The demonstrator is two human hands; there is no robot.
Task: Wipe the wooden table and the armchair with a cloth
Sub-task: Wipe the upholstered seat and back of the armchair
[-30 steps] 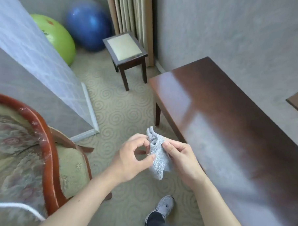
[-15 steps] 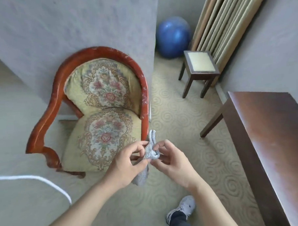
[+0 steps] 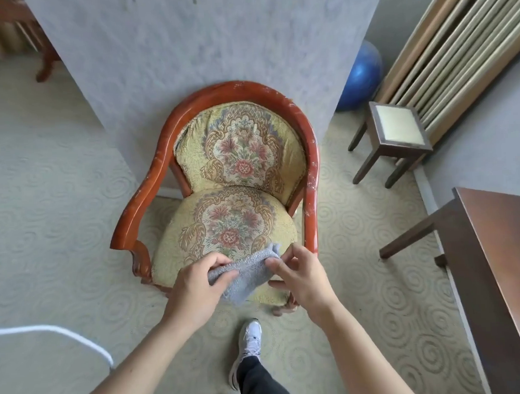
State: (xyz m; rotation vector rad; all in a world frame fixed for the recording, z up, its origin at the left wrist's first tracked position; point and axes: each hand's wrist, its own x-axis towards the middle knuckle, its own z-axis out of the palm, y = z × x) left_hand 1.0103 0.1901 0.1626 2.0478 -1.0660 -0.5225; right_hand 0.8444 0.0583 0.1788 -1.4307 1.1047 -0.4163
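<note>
at the bottom of the frame two bare forearms reach up toward the middle, with a white sneaker [image 3: 250,341] and a dark trouser leg between them on the swirl-patterned carpet [image 3: 376,296]. the left hand [image 3: 197,286] has its fingers curled and pressed onto the left end of a grey cloth [image 3: 244,275], gripping it; the right hand [image 3: 301,278] pinches the cloth's right end between thumb and forefinger, the other fingers loosely spread. the cloth is held stretched between both hands over the front edge of the armchair [image 3: 232,204] seat, at centre frame; whether it touches the cushion cannot be told. the armchair has a red-brown curved wooden frame with pale scuffs and yellow floral upholstery, its back against a grey wall corner. no writing or label is legible anywhere. at the right edge, lower half, stands the wooden table [image 3: 500,275], well apart from the chair with open carpet between. a white cord [image 3: 65,333] curves in at lower left. farther, upper right, a small dark stool [image 3: 394,131] with a pale top stands beside pleated curtains [image 3: 461,48], and a blue ball [image 3: 362,76] shows behind the wall corner.
</note>
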